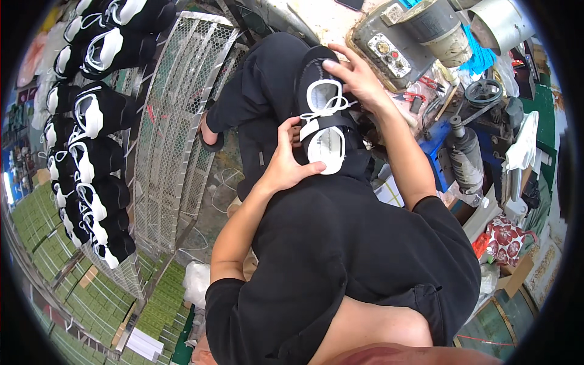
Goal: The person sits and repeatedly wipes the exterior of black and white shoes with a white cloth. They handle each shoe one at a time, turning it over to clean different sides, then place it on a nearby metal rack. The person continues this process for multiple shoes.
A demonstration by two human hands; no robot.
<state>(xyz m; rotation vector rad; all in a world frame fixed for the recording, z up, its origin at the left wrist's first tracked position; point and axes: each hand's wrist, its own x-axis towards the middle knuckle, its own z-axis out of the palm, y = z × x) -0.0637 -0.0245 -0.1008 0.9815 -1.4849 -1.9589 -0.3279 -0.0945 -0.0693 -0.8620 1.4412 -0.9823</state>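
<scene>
A black shoe point(315, 66) with white trim, white laces and a pale inside lies over my lap, its black toe end pointing away from me. My left hand point(287, 159) is closed round its near left side, the thumb pressing by the white rim at the near end. At the far end my right hand point(360, 82) grips the right side of the toe, with the thumb on top and the fingers along the edge. What the undersides of my fingers touch is hidden by the shoe.
On the left, several similar black-and-white shoes point(91, 115) sit in rows beside a metal mesh rack point(182, 121). To the right are a grey control box point(389, 55), red-handled pliers point(415, 96), a machine with a handwheel point(483, 92), and a flowered bag point(506, 239).
</scene>
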